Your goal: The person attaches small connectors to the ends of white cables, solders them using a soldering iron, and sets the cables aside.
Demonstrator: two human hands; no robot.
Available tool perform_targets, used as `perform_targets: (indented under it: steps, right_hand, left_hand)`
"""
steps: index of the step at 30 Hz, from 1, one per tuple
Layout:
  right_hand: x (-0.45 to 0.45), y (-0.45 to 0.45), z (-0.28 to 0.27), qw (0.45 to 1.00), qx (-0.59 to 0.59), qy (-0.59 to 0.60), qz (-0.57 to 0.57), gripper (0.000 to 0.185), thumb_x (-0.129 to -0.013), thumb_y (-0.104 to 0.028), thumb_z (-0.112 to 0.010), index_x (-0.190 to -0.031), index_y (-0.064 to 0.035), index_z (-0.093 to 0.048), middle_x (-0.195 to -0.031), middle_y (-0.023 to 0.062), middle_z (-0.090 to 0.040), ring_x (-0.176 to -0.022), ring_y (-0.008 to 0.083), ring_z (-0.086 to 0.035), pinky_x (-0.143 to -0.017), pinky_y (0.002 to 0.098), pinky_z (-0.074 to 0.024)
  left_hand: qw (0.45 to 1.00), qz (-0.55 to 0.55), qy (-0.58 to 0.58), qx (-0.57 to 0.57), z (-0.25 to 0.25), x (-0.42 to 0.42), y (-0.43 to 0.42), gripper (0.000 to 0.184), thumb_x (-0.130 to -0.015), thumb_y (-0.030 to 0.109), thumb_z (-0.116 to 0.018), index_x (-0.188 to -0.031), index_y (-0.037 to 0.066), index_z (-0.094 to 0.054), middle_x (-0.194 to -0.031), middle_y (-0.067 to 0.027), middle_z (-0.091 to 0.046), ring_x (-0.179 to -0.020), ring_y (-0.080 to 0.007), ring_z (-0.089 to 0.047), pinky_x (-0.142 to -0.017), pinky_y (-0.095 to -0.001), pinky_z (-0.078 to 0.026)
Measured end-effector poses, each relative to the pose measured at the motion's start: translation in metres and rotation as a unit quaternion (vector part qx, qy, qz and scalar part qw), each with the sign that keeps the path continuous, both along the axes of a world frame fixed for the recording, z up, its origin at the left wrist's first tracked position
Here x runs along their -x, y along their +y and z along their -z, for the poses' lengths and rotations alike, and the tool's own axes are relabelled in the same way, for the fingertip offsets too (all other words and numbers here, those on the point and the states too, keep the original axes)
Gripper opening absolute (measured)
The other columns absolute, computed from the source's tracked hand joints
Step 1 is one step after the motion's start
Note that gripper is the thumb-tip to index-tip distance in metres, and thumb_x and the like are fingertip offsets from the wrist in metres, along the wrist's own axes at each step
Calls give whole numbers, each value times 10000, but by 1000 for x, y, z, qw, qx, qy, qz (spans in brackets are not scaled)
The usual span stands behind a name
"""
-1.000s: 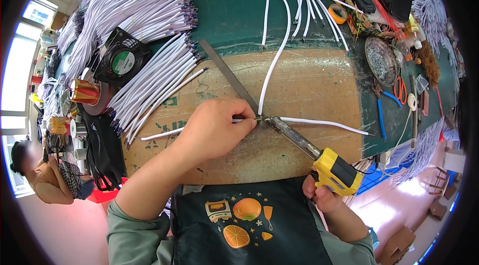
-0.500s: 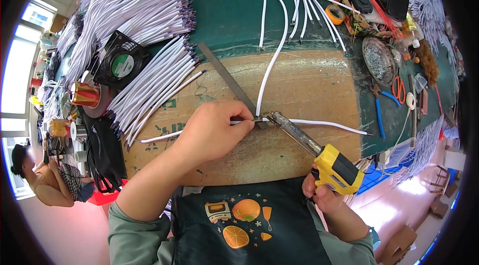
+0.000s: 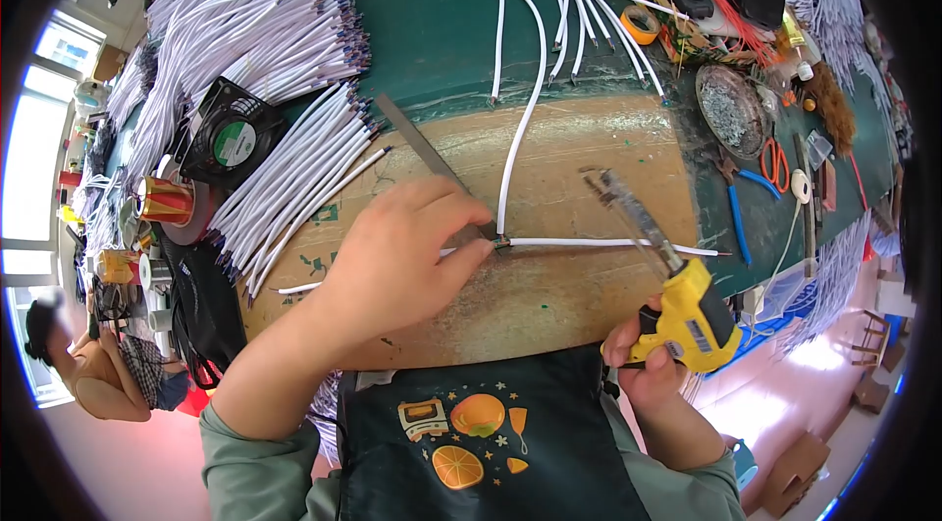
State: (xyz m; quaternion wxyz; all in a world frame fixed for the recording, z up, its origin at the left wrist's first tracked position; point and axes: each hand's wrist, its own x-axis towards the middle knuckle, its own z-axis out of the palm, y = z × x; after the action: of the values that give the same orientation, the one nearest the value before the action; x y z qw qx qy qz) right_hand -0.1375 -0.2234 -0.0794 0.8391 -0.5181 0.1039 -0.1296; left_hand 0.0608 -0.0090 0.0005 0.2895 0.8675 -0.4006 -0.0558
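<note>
My left hand (image 3: 407, 246) pinches a white cable at its stripped end, beside the spot where two other white cables meet it. One of these, the upper white cable (image 3: 520, 143), comes down from the green surface; the right-hand white cable (image 3: 613, 243) lies toward the right. A flat metal strip (image 3: 422, 136) runs under the fingertips. My right hand (image 3: 643, 364) is wrapped round the handle of a yellow soldering gun (image 3: 695, 320). Its metal tip is raised up and to the right of the joint, apart from the cables.
Bundles of white cables (image 3: 294, 182), a black fan (image 3: 233, 133) and a solder spool (image 3: 165, 199) are at the left. At the right are a metal dish (image 3: 731, 109), blue-handled pliers (image 3: 738, 227), orange scissors (image 3: 774, 166) and tape (image 3: 640, 26). Another person (image 3: 98, 364) sits at far left.
The soldering gun has lifted off the joint and swung up and to the right with my right hand. My left hand stays at the joint. The whole view has shifted slightly.
</note>
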Motion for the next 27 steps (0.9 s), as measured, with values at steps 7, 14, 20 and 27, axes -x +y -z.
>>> perform_targets:
  steps: [7, 14, 20, 27]
  right_hand:
    - [6, -6, -5, 996, -26, -61, 61, 671, -804, -430, -706, -1271, -70, -386, -759, 76, -556, -614, 185, -548, -570, 337, -477]
    - [38, -5, 11, 996, -2, -89, -11, 637, -755, -408, -764, -1177, -58, -438, -771, 71, -549, -654, 203, -555, -613, 343, -490]
    - [40, -11, 19, 973, 161, -34, -162, 341, -775, -324, -719, -808, -11, -589, -719, 95, -583, -631, 225, -577, -570, 320, -467]
    - [21, 3, 23, 973, 185, -31, -137, 331, -831, -319, -664, -725, -29, -545, -627, 75, -537, -525, 211, -530, -484, 300, -419]
  left_hand:
    - [979, 195, -24, -46, 4, -23, -56, 177, -784, 210, -670, -869, 58, -636, -884, -112, -620, -843, -309, -598, -716, -416, -476]
    - [852, 349, 140, -363, -5, -53, -112, 258, -770, 289, -699, -844, 46, -656, -757, -110, -641, -739, -275, -620, -653, -402, -473]
    - [837, 339, 320, -287, 16, -81, -110, 229, -742, 231, -743, -862, 45, -682, -740, -48, -661, -671, -167, -611, -593, -313, -463]
    - [846, 305, 389, -199, 23, -86, -96, 236, -725, 221, -770, -874, 53, -697, -730, -15, -661, -609, -107, -567, -553, -262, -439]
